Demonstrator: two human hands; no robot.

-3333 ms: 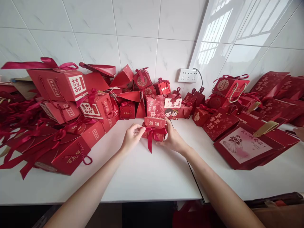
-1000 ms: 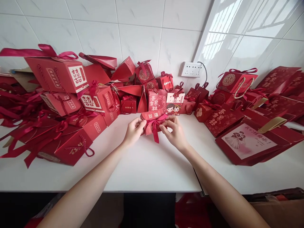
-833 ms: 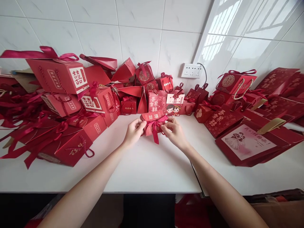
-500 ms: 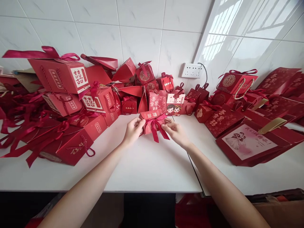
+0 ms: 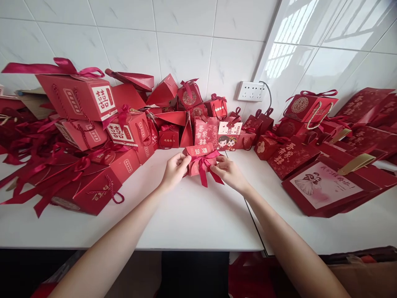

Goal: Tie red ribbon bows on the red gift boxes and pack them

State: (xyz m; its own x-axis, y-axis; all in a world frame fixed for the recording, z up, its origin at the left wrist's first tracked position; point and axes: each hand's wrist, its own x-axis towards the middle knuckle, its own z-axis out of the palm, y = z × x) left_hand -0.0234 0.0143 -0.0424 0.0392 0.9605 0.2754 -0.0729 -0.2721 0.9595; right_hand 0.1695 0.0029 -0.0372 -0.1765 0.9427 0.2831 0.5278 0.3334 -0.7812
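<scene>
A small red gift box with gold lettering sits near the middle of the white table, between my two hands. Around it runs a crimson ribbon, tied in a bow whose two tails hang over the front. My left hand pinches the ribbon at the box's left side, thumb against fingers. At the right side, my right hand has its thumb and fingers closed round the right loop and edge of the bow. The fingertips of that hand are partly hidden by ribbon. Right behind stands a box with a cartoon couple.
Stacked red boxes with bows crowd the left. More boxes and bags line the tiled wall at the back. A bag with a couple drawing lies at the right. A power strip hangs on the wall. A seam crosses the white table.
Both hands stay at the box. My right thumb and fingers have shifted slightly at the bow, and its right tail lies a little farther right.
</scene>
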